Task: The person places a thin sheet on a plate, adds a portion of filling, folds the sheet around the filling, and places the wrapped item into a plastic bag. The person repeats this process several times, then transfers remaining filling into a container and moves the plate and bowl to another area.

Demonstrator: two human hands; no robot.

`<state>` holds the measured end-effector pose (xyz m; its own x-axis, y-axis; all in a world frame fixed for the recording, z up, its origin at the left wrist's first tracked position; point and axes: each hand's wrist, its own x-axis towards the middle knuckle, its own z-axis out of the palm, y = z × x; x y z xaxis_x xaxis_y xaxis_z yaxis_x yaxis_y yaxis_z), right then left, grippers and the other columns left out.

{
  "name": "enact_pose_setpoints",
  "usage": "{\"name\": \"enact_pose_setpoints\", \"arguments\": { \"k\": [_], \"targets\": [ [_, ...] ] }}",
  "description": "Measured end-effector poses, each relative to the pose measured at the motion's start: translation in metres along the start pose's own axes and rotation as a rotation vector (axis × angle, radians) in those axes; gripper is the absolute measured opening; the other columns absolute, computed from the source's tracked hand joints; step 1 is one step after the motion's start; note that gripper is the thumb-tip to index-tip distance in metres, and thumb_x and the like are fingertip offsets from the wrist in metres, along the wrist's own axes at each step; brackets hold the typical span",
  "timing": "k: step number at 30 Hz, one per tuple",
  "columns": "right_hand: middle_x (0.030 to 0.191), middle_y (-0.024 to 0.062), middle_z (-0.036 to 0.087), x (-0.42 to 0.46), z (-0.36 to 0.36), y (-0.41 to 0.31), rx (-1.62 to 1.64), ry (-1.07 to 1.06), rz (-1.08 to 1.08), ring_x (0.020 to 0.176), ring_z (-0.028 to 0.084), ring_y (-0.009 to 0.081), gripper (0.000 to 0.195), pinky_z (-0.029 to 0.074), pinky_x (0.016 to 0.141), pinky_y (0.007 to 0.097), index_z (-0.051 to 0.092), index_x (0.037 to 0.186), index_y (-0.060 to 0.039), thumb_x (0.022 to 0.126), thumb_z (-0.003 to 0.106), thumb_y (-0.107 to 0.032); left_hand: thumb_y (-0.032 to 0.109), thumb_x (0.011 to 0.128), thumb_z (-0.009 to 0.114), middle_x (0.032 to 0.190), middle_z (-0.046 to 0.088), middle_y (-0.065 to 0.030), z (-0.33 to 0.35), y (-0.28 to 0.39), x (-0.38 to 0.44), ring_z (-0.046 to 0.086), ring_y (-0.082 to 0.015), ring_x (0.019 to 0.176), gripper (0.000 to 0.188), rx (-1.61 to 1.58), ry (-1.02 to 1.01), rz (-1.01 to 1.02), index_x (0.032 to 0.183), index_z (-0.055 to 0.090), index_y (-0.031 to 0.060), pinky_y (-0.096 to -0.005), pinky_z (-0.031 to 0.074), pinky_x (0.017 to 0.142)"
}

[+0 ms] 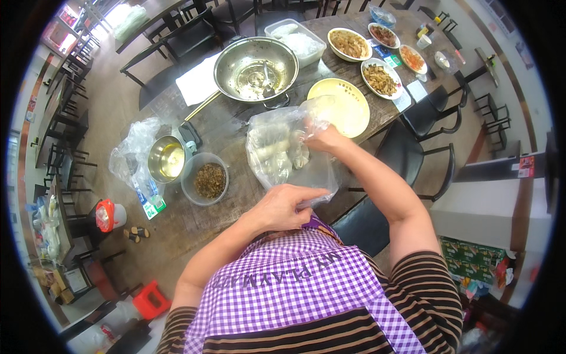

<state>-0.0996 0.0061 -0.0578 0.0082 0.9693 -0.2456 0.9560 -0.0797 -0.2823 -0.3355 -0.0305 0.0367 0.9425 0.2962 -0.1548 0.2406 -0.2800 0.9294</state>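
Note:
A clear plastic bag (pixel 274 170) lies at the table's near edge, with several pale rolls that look like dough (pixel 274 150) inside it. My left hand (pixel 283 208) grips the bag's near edge, index finger stretched along the film. At the bag's right side is my right hand (pixel 325 139), its fingers among the film beside the rightmost roll (pixel 300 155). Film and the hand itself hide whether those fingertips hold a roll or the bag. Just beyond my right hand sits a yellow plate (pixel 342 104), partly overlapped by the bag.
Left on the wooden table (pixel 239 172) stand a plastic tub of dark crumbly filling (pixel 210 180) and a metal bowl of yellowish liquid (pixel 166 159). A large steel pan (pixel 256 68) holds a spoon. Dishes of food (pixel 381 78) fill the far right; a chair (pixel 362 225) stands close.

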Motion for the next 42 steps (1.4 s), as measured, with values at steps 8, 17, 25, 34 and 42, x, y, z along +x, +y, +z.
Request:
{"name": "enact_pose_setpoints", "arguments": {
  "k": [8,17,25,34,42],
  "targets": [
    [0.118,0.0149,0.062,-0.077,-0.157,-0.050,0.250,0.333,-0.169,0.107,0.062,0.0310,0.053,0.051,0.088,0.0379,0.057,0.128,-0.0070,0.079,0.075,-0.014,0.004,0.075,0.062,0.079,0.065,-0.0105,-0.029,-0.003,-0.016,0.064,-0.0242,0.067,0.030,0.112,0.373,0.215,0.102,0.072,0.0087,-0.0323,0.051,0.063],
    [0.122,0.0104,0.057,-0.009,-0.056,-0.032,-0.219,0.599,-0.195,0.111,0.053,0.0295,0.040,0.042,0.083,0.0435,0.063,0.108,-0.0109,0.073,0.076,-0.024,0.001,0.075,0.060,0.074,0.061,-0.0095,-0.043,-0.003,-0.011,0.060,-0.0184,0.065,0.027,0.085,0.442,0.197,0.099,0.071,0.0047,-0.0299,0.047,0.062],
    [0.080,0.0152,0.068,-0.046,-0.119,-0.097,0.517,0.182,-0.200,0.074,0.063,0.0324,0.025,0.050,0.070,0.0416,0.067,0.088,-0.0002,0.082,0.060,-0.024,0.002,0.074,0.063,0.073,0.060,-0.0084,-0.060,-0.004,-0.010,0.060,-0.0232,0.068,0.020,0.320,0.604,0.334,0.092,0.070,0.0049,-0.0324,0.048,0.063],
    [0.078,0.0034,0.068,-0.050,-0.118,-0.101,0.823,-0.314,-0.152,0.078,0.063,0.0114,0.022,0.049,0.075,0.0276,0.072,0.094,-0.0030,0.082,0.068,-0.022,0.004,0.076,0.068,0.081,0.063,-0.0052,-0.090,-0.008,-0.007,0.059,-0.0136,0.074,0.021,0.274,0.637,0.186,0.097,0.069,0.0041,-0.0276,0.049,0.068],
    [0.083,0.0021,0.069,-0.043,-0.154,-0.097,1.078,-0.273,-0.103,0.075,0.060,0.0095,0.015,0.048,0.076,0.0251,0.071,0.090,-0.0022,0.092,0.067,-0.017,0.002,0.090,0.061,0.097,0.063,0.0003,-0.086,-0.059,-0.046,0.058,-0.0052,0.088,0.022,-0.340,0.804,0.083,0.112,0.061,0.0009,-0.0198,0.047,0.078]
  ]
}}
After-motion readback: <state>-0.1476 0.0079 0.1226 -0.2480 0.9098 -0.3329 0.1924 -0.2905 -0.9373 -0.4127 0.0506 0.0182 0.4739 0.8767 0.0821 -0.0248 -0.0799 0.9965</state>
